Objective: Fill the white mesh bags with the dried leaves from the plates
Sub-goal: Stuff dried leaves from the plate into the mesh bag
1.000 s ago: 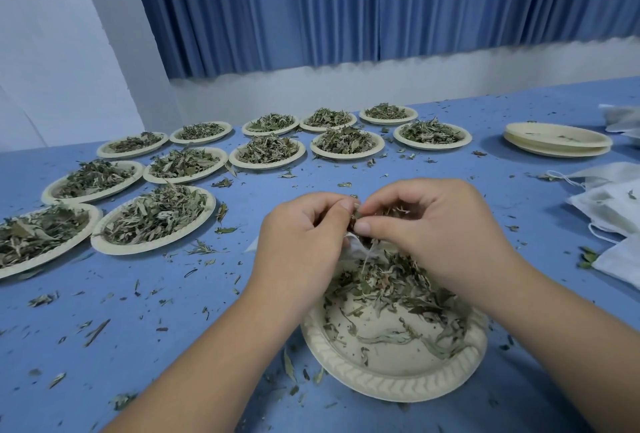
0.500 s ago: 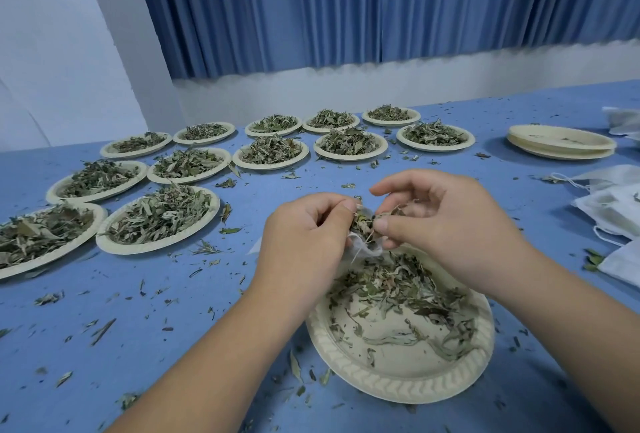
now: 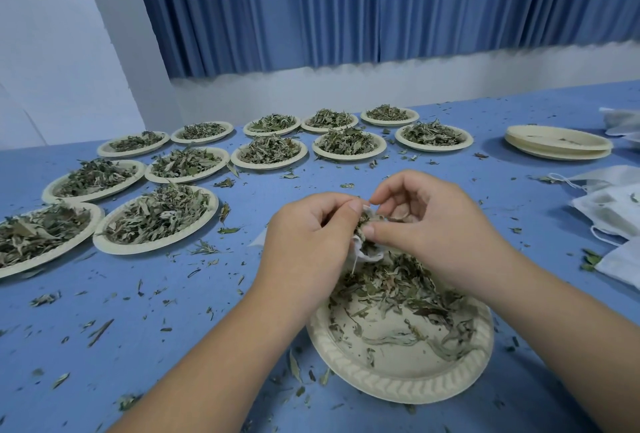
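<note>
Stuffing step: my left hand (image 3: 308,235) pinches the mesh bag (image 3: 367,254) open, right hand (image 3: 436,224) fingers pinch leaves (image 3: 365,221) into it, over the plate (image 3: 398,387) (near edge of tabletop (image 3: 173,311)). Next I need another pinch of leaves.

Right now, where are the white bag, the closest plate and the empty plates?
white bag (image 3: 365,255), head view, crumpled lower edge.
closest plate (image 3: 398,389), head view, front rim.
empty plates (image 3: 558,139), head view, top plate's middle.

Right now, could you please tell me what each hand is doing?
Left hand: gripping the white mesh bag.
Right hand: pinching dried leaves.
</note>
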{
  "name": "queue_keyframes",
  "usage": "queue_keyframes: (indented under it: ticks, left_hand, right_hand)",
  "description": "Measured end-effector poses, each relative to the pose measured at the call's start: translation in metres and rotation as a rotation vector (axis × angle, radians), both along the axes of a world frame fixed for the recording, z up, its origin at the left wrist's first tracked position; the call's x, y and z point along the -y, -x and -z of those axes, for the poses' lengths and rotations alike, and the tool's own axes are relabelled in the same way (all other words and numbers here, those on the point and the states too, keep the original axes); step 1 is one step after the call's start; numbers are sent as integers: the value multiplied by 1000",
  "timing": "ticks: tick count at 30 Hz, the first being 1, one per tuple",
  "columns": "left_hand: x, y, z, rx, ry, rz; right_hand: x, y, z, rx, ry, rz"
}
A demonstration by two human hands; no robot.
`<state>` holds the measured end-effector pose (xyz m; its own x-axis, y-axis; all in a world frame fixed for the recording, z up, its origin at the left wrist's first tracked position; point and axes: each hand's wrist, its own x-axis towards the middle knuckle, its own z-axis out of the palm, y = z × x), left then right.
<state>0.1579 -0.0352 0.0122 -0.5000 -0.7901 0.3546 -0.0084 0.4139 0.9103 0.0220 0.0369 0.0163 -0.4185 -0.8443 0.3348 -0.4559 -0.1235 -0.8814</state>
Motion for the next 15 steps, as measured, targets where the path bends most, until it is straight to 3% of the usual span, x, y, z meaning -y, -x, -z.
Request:
queue_keyframes:
  ticks: [8,15]
  left_hand:
    - [1,-5,-9,-87,-111,125]
    - [-3,-10,-17,-163,-215,210]
  right_hand:
    - [-1,0,-10,82,-242,-180]
    - [6,-7,-15,144,-268,-210]
